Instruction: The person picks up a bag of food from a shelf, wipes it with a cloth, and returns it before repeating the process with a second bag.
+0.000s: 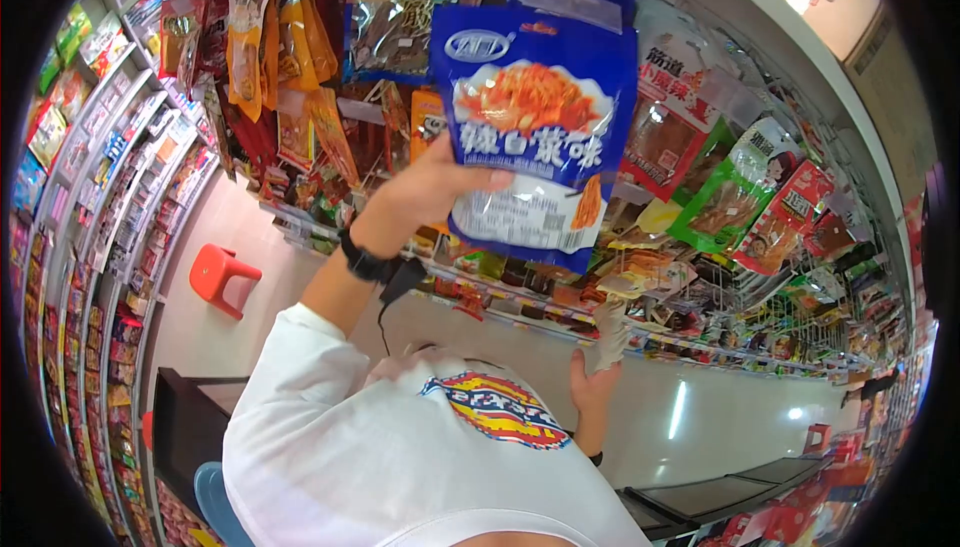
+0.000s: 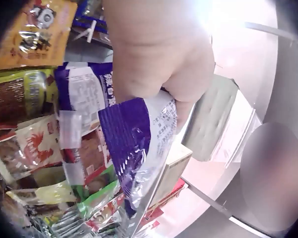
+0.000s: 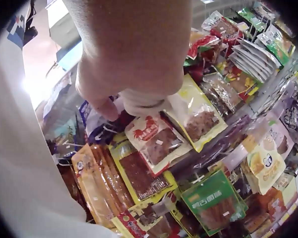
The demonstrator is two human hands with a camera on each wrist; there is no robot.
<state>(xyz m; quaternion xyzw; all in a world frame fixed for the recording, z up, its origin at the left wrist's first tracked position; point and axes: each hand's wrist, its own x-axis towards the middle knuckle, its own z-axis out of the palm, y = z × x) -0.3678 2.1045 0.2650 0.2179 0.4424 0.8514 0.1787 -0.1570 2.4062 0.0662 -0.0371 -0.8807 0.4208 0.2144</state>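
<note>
My left hand (image 1: 415,192) grips the lower left side of a blue snack bag (image 1: 535,97), thumb across its front. The bag shows a dish of reddish shredded food and large white characters. In the left wrist view the left hand (image 2: 159,59) covers part of the bag (image 2: 131,144), whose blue and white end sticks out below the fingers. My right hand (image 1: 595,387) is lower, away from the bag, holding a crumpled whitish cloth (image 1: 611,332). In the right wrist view the cloth (image 3: 141,101) shows under the right hand (image 3: 131,69), in front of hanging snack packs.
Hanging packs, among them an orange pack (image 1: 250,42), a red pack (image 1: 665,137) and a green pack (image 1: 735,187), fill the rack ahead. Stocked shelves (image 1: 110,227) line the left side. A red stool (image 1: 222,277) stands on the floor, and dark panels (image 1: 700,497) lie at lower right.
</note>
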